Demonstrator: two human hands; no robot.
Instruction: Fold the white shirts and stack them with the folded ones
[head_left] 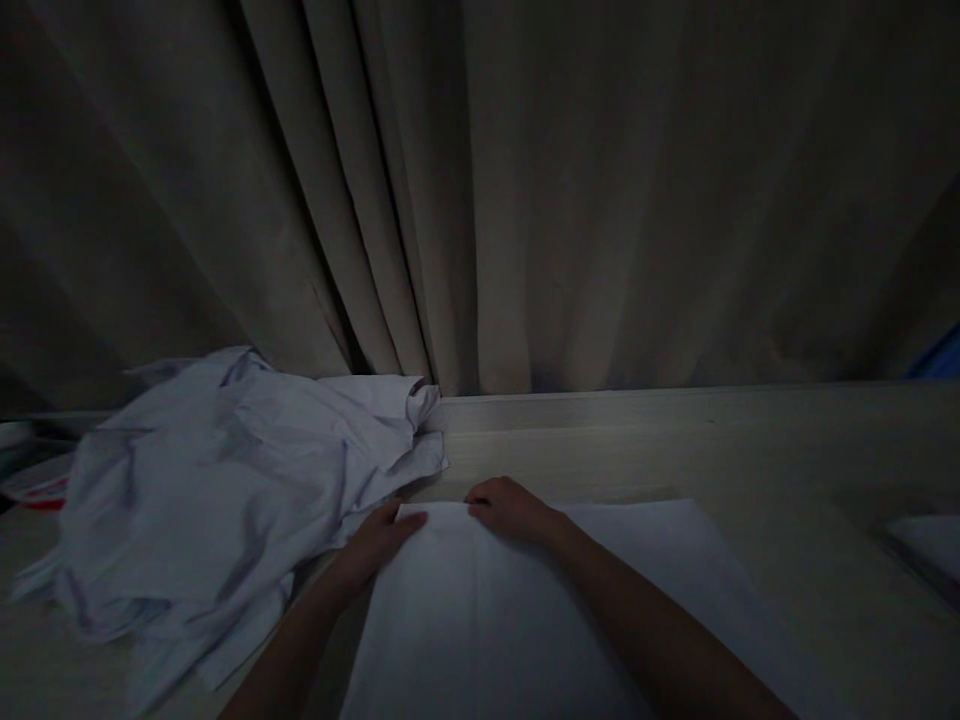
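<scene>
A white cloth (pixel 450 610) lies flat in front of me, with a straight far edge and a faint crease running down its length. My left hand (pixel 375 545) pinches its far left corner, thumb on top. Along the same far edge, my right hand (pixel 510 508) is closed on the cloth a short way to the right, its fingertips partly hidden. The right part of the cloth (pixel 675 550) spreads out beyond my right forearm. Close by my left hand lies a crumpled heap of white cloth (pixel 217 480).
Behind the pale wooden surface (pixel 787 470) hangs a long beige curtain (pixel 585 200). A red and white item (pixel 45 490) sticks out at the far left. Another white item (pixel 930 545) lies at the right edge, and something blue (pixel 937 355) shows above it. The light is dim.
</scene>
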